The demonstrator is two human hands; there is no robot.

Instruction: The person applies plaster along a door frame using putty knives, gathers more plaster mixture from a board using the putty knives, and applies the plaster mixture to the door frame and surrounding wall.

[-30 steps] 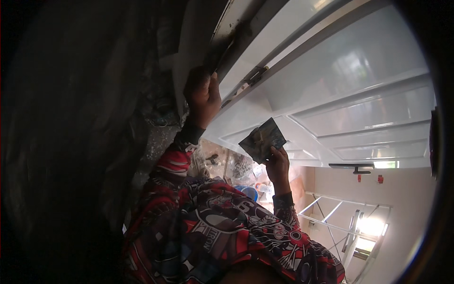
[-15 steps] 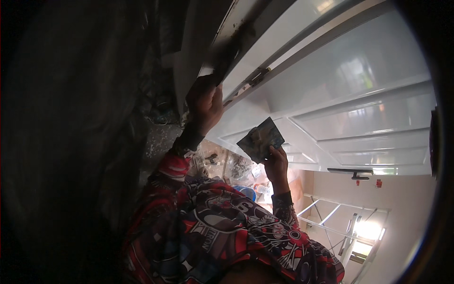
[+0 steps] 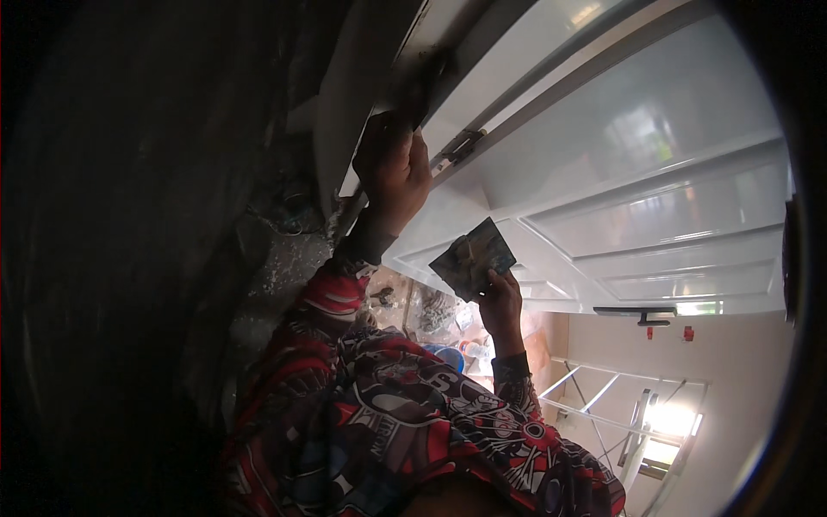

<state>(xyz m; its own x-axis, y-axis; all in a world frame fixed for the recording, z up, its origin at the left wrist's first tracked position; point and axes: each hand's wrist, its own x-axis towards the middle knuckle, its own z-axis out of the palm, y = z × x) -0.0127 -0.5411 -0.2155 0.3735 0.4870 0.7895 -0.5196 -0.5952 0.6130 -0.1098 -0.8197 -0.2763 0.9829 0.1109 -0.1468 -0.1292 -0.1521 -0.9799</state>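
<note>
My left hand is closed at the edge of a white door frame. Past its knuckles a dark, blurred shape lies along the frame; whether it is a tool or shadow, I cannot tell. My right hand grips the lower corner of a dark, smeared square plate, thumb on its face. The plate is held apart from the frame, in front of a glossy white panelled door. A metal hinge joins door and frame, right of my left hand.
A black lever handle sits on the door's edge. A metal ladder or scaffold stands at the lower right, by a bright window. Below lie a blue round container and crumpled clear plastic on the floor. The left side is very dark.
My left hand has moved up and slightly right along the frame, with its forearm following. My right hand and the plate have barely shifted.
</note>
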